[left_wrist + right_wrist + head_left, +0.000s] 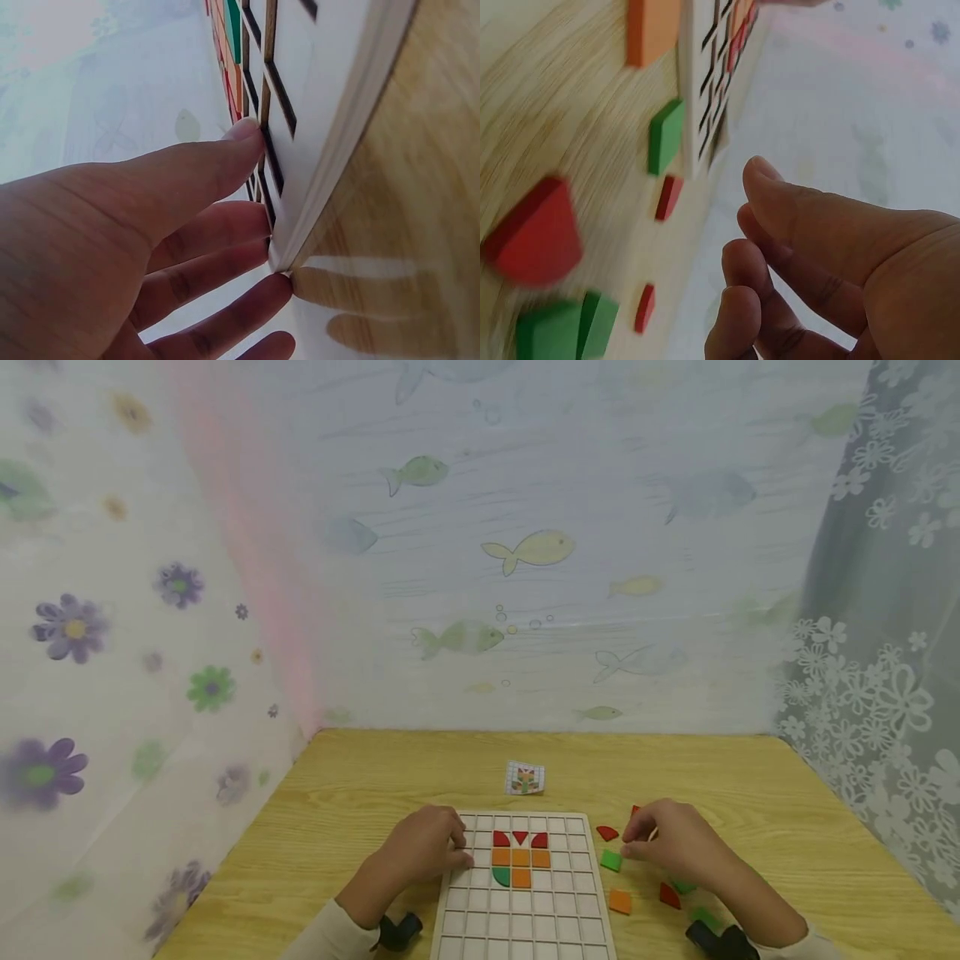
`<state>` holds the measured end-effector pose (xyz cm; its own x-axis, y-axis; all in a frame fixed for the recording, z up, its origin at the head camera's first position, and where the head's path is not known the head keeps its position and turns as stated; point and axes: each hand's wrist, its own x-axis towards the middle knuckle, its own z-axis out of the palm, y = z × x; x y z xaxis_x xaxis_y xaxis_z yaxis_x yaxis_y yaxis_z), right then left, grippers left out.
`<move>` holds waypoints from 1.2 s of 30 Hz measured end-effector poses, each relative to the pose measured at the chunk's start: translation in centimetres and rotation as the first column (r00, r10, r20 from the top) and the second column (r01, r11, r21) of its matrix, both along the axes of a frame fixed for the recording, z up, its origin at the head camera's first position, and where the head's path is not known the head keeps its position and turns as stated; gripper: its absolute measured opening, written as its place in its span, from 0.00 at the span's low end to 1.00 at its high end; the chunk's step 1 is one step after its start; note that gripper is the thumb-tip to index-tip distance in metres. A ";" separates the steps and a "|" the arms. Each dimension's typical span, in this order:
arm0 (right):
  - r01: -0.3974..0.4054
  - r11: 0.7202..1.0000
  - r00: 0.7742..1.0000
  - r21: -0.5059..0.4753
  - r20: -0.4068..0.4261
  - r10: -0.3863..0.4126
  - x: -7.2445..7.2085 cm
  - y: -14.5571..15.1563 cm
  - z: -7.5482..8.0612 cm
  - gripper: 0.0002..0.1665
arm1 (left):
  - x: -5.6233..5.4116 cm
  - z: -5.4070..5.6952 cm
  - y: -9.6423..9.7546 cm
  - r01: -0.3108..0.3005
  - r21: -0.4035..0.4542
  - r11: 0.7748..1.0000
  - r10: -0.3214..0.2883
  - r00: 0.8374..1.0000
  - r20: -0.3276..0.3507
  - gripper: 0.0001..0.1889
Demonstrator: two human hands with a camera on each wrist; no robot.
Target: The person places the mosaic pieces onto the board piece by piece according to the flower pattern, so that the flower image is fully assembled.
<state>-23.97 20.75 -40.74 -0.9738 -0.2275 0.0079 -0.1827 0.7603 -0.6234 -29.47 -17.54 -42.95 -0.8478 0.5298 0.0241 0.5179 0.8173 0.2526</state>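
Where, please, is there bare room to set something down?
Bare tabletop lies left of the left grip; behind the picture card, up to the fish-print backdrop; and between the right grip and the tabletop's right edge. The strip between the grid board and the right grip is crowded with a green square, an orange square and a red quarter-circle.

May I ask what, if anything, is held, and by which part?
Nothing seems held: the left hand touches the left side of the pale rectangular gridded board; the right hand looks empty.
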 end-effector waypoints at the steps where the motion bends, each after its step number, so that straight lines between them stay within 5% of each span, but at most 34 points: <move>1: 0.010 1.000 1.000 -0.002 0.006 -0.010 0.0 0.5 0.0 0.06 | 0.0 0.1 0.0 -0.001 0.006 1.000 0.001 1.000 0.000 0.12; 20: 0.155 0.985 0.984 0.072 0.077 -0.160 0.4 8.6 -0.8 0.17 | 0.0 -0.2 -0.2 -0.017 0.065 0.998 0.016 1.000 0.021 0.11; 36: 0.137 0.988 0.974 0.073 0.172 -0.148 -0.3 11.0 -2.2 0.21 | -0.1 -0.2 -0.3 -0.018 0.053 0.998 0.016 1.000 0.027 0.11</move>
